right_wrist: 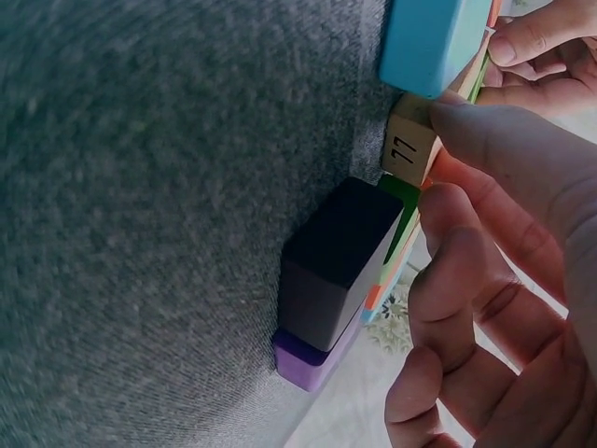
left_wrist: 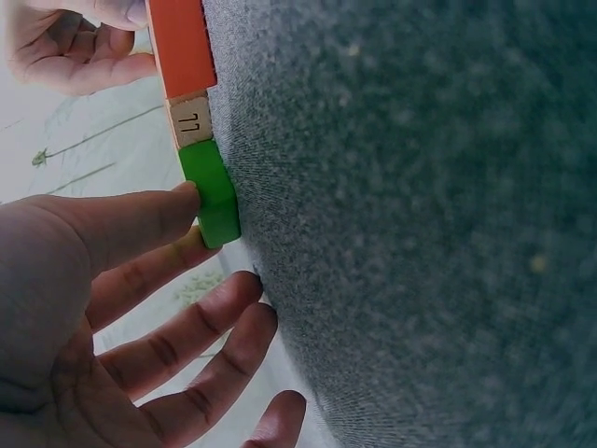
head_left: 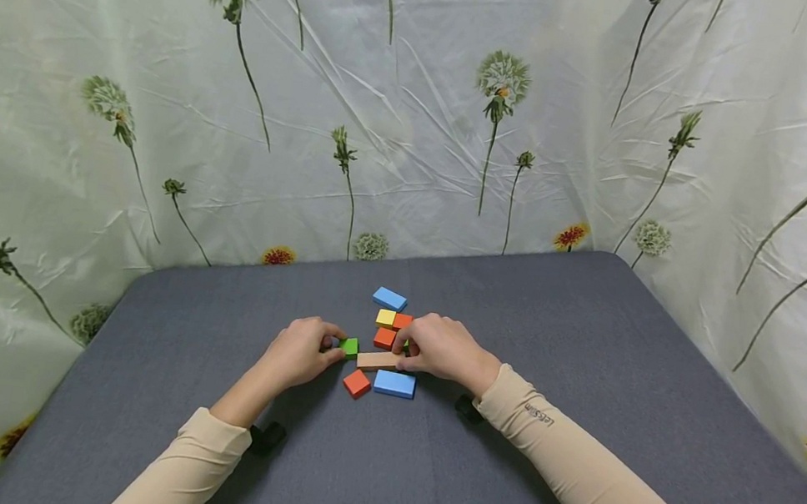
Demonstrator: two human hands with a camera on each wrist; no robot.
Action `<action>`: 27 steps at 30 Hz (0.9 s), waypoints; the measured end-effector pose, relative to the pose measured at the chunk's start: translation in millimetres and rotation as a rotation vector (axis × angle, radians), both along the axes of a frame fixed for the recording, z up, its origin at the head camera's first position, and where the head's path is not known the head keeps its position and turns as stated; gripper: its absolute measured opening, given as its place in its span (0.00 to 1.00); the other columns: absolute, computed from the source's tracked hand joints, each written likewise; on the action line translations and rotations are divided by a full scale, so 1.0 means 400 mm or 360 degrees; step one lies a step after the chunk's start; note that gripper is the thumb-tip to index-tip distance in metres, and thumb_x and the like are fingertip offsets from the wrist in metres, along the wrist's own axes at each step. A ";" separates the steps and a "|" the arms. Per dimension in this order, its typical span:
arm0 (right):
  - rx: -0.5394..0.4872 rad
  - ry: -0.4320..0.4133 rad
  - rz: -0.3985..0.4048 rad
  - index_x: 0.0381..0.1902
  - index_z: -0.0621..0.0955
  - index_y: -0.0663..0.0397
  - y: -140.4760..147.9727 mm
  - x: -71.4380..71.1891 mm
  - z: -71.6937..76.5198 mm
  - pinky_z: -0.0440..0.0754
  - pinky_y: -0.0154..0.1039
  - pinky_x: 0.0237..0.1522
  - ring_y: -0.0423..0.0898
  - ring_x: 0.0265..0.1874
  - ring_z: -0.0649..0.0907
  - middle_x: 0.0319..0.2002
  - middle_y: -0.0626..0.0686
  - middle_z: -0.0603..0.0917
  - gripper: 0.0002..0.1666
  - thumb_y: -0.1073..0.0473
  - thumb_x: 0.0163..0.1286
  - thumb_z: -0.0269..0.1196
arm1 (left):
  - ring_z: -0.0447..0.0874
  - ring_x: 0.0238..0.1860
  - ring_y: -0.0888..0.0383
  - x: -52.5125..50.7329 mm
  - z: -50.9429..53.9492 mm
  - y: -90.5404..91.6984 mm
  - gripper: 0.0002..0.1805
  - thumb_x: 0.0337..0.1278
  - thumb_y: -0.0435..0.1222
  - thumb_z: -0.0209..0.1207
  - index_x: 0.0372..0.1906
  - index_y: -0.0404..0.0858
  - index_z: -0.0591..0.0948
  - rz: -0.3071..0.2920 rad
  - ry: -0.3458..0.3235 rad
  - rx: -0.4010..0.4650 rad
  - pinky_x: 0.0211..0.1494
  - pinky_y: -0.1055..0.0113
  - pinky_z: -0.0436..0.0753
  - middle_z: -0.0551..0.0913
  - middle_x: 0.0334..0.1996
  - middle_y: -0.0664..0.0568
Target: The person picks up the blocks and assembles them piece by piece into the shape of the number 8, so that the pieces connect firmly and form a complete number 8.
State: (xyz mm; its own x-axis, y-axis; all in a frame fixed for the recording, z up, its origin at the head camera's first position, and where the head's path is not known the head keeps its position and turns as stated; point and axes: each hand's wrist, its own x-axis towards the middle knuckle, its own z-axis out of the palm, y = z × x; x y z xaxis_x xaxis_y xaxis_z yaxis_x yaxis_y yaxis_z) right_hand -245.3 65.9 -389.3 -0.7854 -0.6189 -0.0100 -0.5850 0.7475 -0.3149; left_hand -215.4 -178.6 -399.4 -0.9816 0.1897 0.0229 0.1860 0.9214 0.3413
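Observation:
The left hand (head_left: 298,350) pinches a green block (head_left: 349,348) between thumb and a finger at the left end of a long wooden block (head_left: 377,360); in the left wrist view the green block (left_wrist: 213,194) touches the wooden one (left_wrist: 191,122), marked 77. The right hand (head_left: 446,348) pinches the wooden block's right end, and the right wrist view shows its thumb and finger on that end (right_wrist: 410,140). A blue block (head_left: 395,384) and a tilted red block (head_left: 356,383) lie on the near side.
Beyond the wooden block lie red blocks (head_left: 384,338), a yellow block (head_left: 385,319) and another blue block (head_left: 389,298). A black block (right_wrist: 340,257) and a purple block (right_wrist: 312,359) stand beside the right hand. A flowered curtain (head_left: 427,120) hangs behind the grey table (head_left: 496,482).

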 end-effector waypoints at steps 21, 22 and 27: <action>-0.0074 -0.0047 0.0043 0.46 0.92 0.42 0.016 -0.011 -0.010 0.68 0.32 0.24 0.37 0.22 0.74 0.25 0.43 0.82 0.08 0.50 0.73 0.74 | 0.84 0.42 0.53 0.007 0.009 0.007 0.17 0.66 0.42 0.73 0.57 0.43 0.89 -0.0007 0.0018 -0.0009 0.42 0.54 0.84 0.85 0.42 0.48; -0.0092 -0.0051 0.0050 0.45 0.92 0.43 0.018 -0.012 -0.010 0.67 0.32 0.24 0.37 0.22 0.74 0.25 0.43 0.82 0.08 0.50 0.74 0.73 | 0.84 0.43 0.53 0.009 0.010 0.010 0.16 0.66 0.42 0.74 0.56 0.44 0.90 -0.0026 0.0031 0.0007 0.44 0.53 0.84 0.85 0.42 0.49; -0.0151 -0.0048 0.0044 0.46 0.92 0.44 0.019 -0.019 -0.009 0.66 0.31 0.22 0.35 0.20 0.73 0.23 0.43 0.82 0.09 0.50 0.77 0.70 | 0.83 0.41 0.55 0.020 0.015 0.030 0.12 0.63 0.41 0.75 0.49 0.44 0.92 -0.0166 0.0082 0.0110 0.43 0.56 0.84 0.83 0.39 0.51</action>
